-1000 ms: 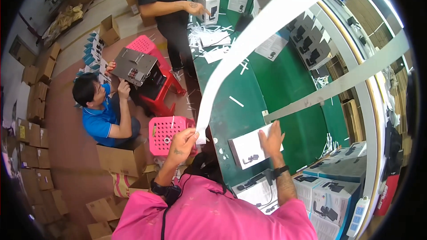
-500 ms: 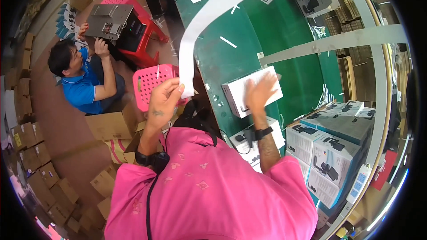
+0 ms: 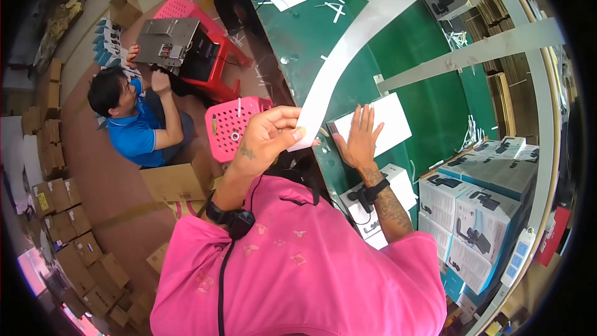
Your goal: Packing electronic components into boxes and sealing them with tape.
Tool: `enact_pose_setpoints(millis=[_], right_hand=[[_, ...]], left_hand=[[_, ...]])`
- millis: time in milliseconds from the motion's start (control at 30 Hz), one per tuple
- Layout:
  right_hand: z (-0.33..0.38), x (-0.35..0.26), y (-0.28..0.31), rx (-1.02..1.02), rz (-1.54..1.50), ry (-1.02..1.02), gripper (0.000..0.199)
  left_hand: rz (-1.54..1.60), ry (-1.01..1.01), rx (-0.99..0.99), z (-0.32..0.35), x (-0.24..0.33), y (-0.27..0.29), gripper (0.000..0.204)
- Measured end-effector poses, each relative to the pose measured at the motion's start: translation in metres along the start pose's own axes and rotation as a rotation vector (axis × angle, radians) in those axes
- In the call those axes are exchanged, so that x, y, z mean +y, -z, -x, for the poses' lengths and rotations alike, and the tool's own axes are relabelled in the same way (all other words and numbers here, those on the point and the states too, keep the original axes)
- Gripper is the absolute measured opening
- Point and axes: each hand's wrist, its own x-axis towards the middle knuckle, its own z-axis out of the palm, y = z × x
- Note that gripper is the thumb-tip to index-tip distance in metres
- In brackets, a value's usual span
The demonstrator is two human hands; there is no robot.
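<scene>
A long, flat white strip point(image 3: 339, 65) comes nearer a white rectangular box point(image 3: 395, 127).
Over the last half second the left hand point(image 3: 267, 140) has shifted toward the edge of the green desk point(image 3: 310, 43), thumb and forefinger pinched on the strip's lower end. The right hand point(image 3: 359, 140), earlier blurred over the box's middle, now lies flat on its near-left part, fingers slightly spread, grasping nothing. The box rests on the desk, apart from the strip's pinched end, and seems steadied by that palm.
</scene>
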Motion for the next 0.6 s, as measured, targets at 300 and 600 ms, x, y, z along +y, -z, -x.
enact_pose_setpoints(millis=[300, 600], right_hand=[[0.013, -0.007, 0.002, 0.016, -0.028, 0.155, 0.109], [0.047, -0.025, 0.049, 0.166, -0.588, 0.116, 0.066]], left_hand=[[0.075, 0.065, -0.052, -0.009, -0.003, -0.008, 0.036], [-0.054, 0.088, -0.135, -0.016, 0.0, -0.014, 0.027]])
